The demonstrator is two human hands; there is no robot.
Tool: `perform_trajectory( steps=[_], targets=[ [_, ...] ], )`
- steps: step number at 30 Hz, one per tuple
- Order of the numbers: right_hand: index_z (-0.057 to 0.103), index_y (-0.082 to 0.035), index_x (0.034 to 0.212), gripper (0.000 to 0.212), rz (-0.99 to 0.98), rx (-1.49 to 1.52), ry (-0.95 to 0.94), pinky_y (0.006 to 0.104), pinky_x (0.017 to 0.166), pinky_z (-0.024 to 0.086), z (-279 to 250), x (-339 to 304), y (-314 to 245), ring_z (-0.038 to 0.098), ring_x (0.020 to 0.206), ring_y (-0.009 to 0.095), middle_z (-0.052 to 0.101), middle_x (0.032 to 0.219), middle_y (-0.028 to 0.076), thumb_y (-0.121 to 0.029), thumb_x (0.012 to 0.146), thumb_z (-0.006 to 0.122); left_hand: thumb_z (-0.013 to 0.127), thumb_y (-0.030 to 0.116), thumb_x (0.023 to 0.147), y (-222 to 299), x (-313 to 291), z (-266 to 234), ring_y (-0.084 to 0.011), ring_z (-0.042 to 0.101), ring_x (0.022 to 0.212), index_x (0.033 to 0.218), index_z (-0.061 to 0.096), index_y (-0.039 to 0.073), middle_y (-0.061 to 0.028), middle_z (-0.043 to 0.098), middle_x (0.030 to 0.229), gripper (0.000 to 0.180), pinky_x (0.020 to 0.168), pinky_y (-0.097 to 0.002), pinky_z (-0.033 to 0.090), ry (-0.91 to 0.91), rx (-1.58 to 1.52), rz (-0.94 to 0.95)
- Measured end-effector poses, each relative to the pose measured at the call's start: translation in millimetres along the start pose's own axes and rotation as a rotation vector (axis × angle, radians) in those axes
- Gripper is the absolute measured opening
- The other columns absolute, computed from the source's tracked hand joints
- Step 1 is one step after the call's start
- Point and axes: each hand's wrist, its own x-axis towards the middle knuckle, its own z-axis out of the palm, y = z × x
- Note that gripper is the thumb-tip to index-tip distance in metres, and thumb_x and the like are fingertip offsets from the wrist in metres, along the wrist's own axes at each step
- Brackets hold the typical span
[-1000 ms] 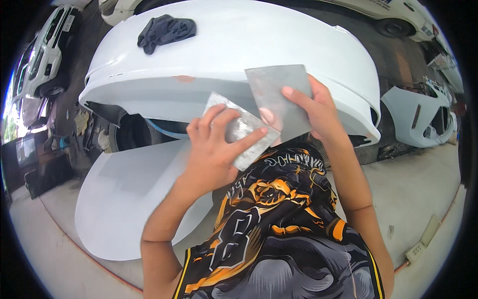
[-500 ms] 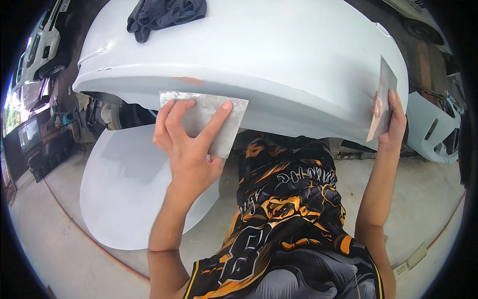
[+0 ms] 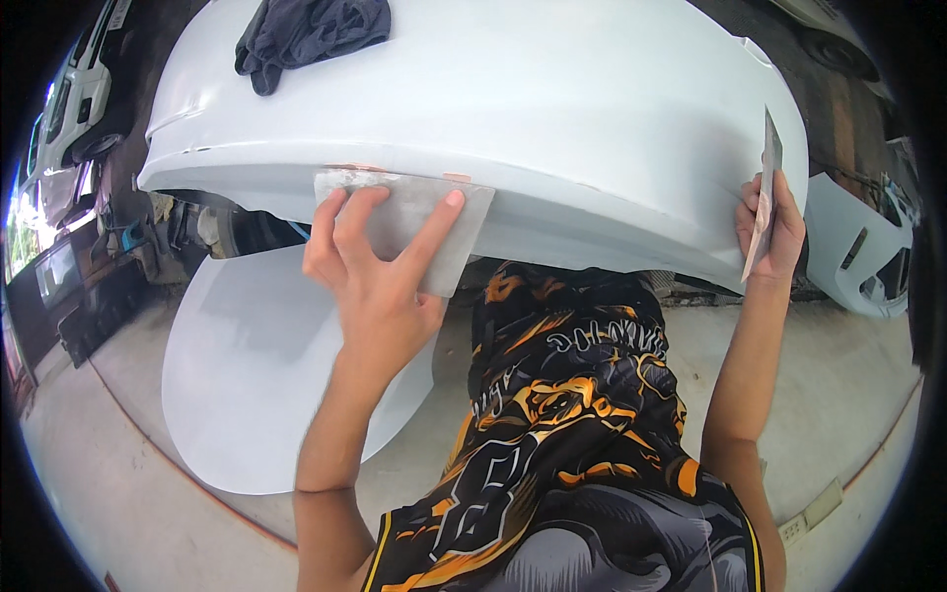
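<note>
In front of me is a large white car bumper [image 3: 562, 109]. My left hand [image 3: 380, 281] grips a flat grey putty spreader [image 3: 406, 215], fingers spread over its face and thumb behind. The spreader's far edge rests along the bumper's lower ridge, where pinkish filler [image 3: 456, 178] shows just beyond it. Over by the bumper's right end, my right hand [image 3: 777, 232] holds a second thin plate [image 3: 772, 148], turned nearly edge-on. Pinkish filler shows on its lower part.
A crumpled dark cloth [image 3: 316, 39] lies on top of the bumper. Below left sits a rounded white panel [image 3: 266, 385] on the floor. Another pale bumper-like part [image 3: 863, 247] stands at the right. A white vehicle [image 3: 87, 99] is parked at the far left.
My left hand has moved the spreader slightly up onto the ridge, over part of the filler patch. The plate in my right hand has turned more edge-on. The cloth appears slightly lower and further left.
</note>
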Motion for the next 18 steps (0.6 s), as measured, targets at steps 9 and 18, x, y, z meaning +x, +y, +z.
perform_trajectory(
  steps=[9,18],
  targets=[
    [0.060,-0.003,0.125,0.028,0.002,0.003,-0.013,0.0313,0.064,0.061,-3.9,0.7,0.9,0.072,0.079,0.018,0.072,0.104,0.015,-0.021,0.104,0.064,0.061,-0.010,0.054,-3.1,-11.5,10.3,-0.0468,0.025,0.141,0.133,0.073,0.030,-0.0132,0.037,0.143,0.089,0.115,-0.0531,0.023,0.015,0.032,0.032],
    [0.060,-0.002,0.127,0.030,0.000,-0.019,-0.017,0.0311,0.067,0.062,-3.0,1.8,2.7,0.073,0.082,0.017,0.072,0.106,0.014,-0.022,0.105,0.063,0.060,-0.010,0.057,-13.8,-10.5,46.1,-0.0462,0.024,0.137,0.127,0.076,0.031,-0.0143,0.037,0.141,0.082,0.111,-0.0500,0.025,0.210,0.032,0.074]
  ],
)
